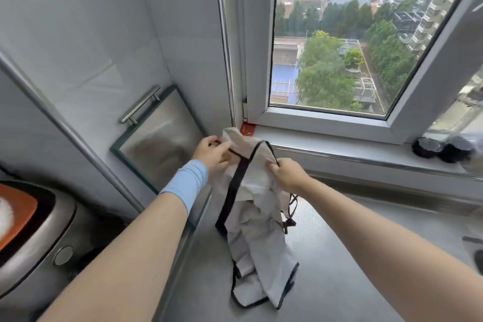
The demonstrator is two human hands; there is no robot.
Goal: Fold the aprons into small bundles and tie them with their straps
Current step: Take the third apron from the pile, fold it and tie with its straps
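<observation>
Pale grey cloth trimmed in black: the apron hangs from both hands beside the window, its lower end crumpled on the steel tabletop. My left hand pinches the top edge with curled fingers; my right hand grips the black strap. I judge it light, limp and quick to slump, best held at hems and corners.

We wear a pale blue stretchy fabric cuff (tube-shaped, smooth and snug) around the wrist just behind our left hand. Both forearms are bare, and so is our right hand.
</observation>
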